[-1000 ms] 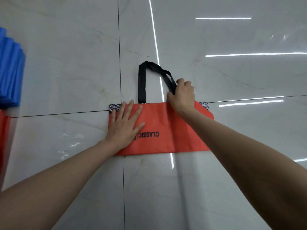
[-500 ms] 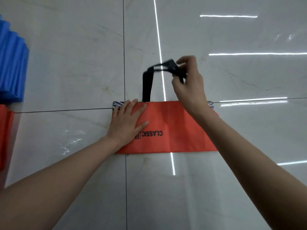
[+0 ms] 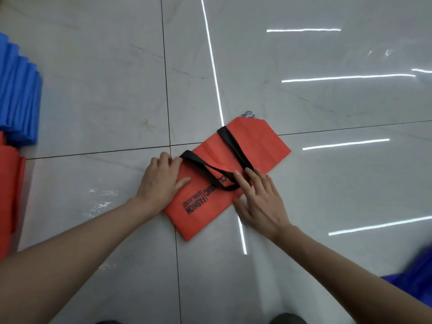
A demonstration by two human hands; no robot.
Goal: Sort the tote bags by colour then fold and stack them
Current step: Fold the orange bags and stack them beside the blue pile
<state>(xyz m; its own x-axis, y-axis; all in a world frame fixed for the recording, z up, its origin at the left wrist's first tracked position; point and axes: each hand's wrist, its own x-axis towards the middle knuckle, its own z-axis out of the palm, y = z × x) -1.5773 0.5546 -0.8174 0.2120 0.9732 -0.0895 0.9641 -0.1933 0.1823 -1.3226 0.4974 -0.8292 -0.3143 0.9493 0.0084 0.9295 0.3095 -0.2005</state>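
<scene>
A red tote bag (image 3: 257, 146) with black lettering lies folded into a long strip on the tiled floor, turned diagonally. Its black handles (image 3: 236, 148) are laid back across the red fabric. My left hand (image 3: 161, 181) rests on the strip's left edge with its fingers bent over the border and the thumb on top. My right hand (image 3: 259, 197) lies flat, fingers straight, pressing the handle loop down onto the bag.
A stack of folded blue bags (image 3: 18, 94) sits at the far left, with a stack of folded red bags (image 3: 9, 188) just below it. Blue fabric (image 3: 416, 284) shows at the lower right corner. Glossy grey floor tiles (image 3: 105, 90) lie all around.
My right hand brought the black handles down from above the bag and laid them on the red fabric. The strip has rotated from level to diagonal, and my left hand moved to its edge.
</scene>
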